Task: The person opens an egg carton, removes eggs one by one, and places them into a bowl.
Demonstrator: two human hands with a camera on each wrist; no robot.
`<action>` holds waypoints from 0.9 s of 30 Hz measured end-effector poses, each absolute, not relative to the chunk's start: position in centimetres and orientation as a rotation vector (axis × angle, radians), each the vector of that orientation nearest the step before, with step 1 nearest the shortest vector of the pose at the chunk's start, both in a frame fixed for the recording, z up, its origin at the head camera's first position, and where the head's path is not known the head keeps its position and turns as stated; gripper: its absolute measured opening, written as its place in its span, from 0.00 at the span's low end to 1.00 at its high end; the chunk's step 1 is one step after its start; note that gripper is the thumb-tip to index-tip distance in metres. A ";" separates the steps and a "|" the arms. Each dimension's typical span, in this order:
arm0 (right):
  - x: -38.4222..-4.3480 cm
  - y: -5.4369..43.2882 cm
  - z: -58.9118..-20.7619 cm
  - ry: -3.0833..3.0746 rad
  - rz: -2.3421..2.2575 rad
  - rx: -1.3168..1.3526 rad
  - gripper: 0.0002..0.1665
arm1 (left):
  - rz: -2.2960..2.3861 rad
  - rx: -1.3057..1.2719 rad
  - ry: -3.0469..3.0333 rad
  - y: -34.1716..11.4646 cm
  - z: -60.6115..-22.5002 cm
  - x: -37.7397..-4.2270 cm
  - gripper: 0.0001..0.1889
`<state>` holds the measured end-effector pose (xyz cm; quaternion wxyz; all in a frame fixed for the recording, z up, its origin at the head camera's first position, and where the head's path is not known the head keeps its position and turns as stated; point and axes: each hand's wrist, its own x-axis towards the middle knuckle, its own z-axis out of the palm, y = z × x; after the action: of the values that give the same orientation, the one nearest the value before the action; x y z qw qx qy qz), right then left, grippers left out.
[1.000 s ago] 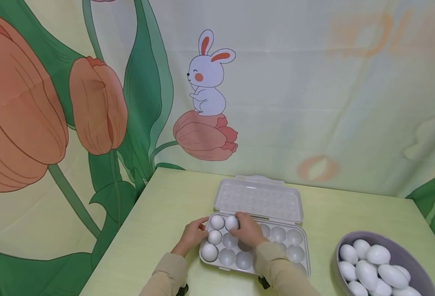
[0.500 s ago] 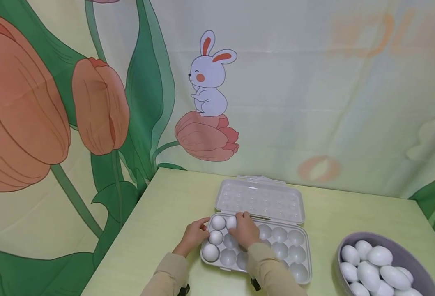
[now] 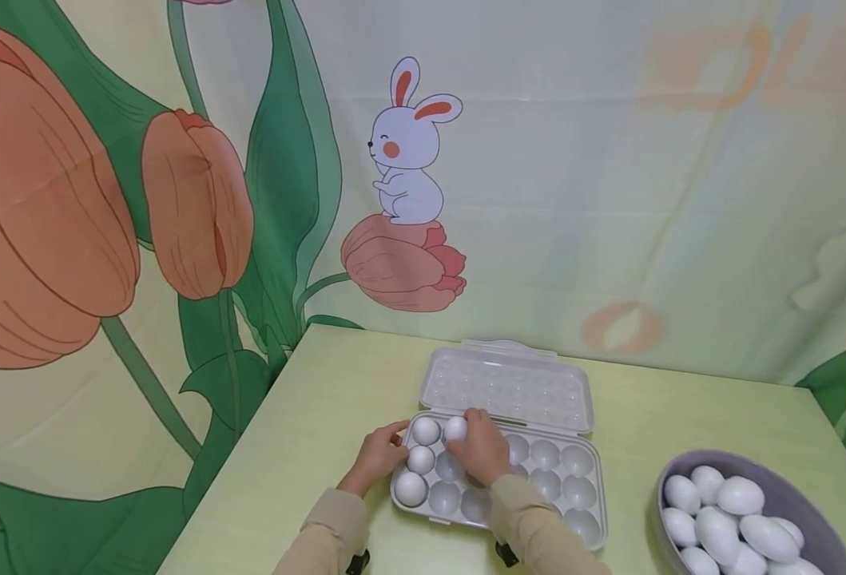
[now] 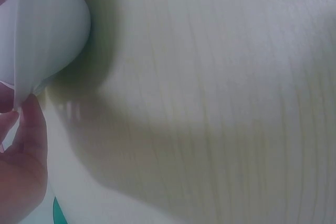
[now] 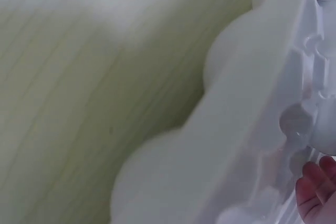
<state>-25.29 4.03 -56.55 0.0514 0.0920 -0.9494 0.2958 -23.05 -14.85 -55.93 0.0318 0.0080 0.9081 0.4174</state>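
Note:
A pale plastic egg box [image 3: 509, 524] lies on the table with its lid [image 3: 506, 382] folded back and rows of round hollows showing. Three white eggs, among them a front one [image 3: 411, 489], fill the leftmost column. My left hand [image 3: 379, 457] pinches the box's left rim; the left wrist view shows finger and thumb of that hand [image 4: 23, 166] on either side of the rim. With my right hand [image 3: 485, 449] I hold another white egg [image 3: 455, 429] at the back hollow of the second column. In the right wrist view only fingertips [image 5: 316, 187] show, beyond the hollows.
To the right stands a purple-grey basin [image 3: 814, 499] heaped with white eggs [image 3: 717, 535]. Behind the pale wooden table [image 3: 336, 375] hangs a cloth printed with tulips and a rabbit [image 3: 411, 192].
The right hand shifts slightly about the egg, first left, then back right, so more of the egg shows now. The left hand keeps its place on the rim.

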 end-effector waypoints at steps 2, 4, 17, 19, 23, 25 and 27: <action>-25.2 4.4 -56.4 -2.862 0.948 0.272 0.26 | 1.286 0.024 2.794 -14.8 -55.9 -23.0 0.28; -25.0 4.9 -56.2 -2.849 0.979 0.278 0.25 | 1.280 0.019 2.790 -14.8 -55.9 -23.0 0.28; -22.8 8.3 -53.6 -2.880 1.041 0.370 0.22 | 1.260 0.046 2.836 -14.6 -55.8 -23.0 0.27; -22.6 8.7 -53.3 -2.868 1.019 0.398 0.22 | 1.260 0.041 2.837 -14.6 -55.8 -23.0 0.27; -22.3 9.5 -52.6 -2.850 0.995 0.425 0.23 | 1.272 0.025 2.830 -14.5 -55.7 -23.0 0.28; -22.0 9.9 -52.1 -2.848 1.000 0.435 0.24 | 1.278 0.029 2.827 -14.5 -55.7 -22.9 0.28; -21.8 10.4 -51.5 -2.853 0.978 0.436 0.24 | 1.291 0.024 2.821 -14.6 -55.7 -22.9 0.28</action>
<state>-21.83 10.40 -51.54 0.0473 0.1428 -0.9352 0.3206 -22.91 -14.55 -55.72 0.0198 0.0078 0.9091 0.4160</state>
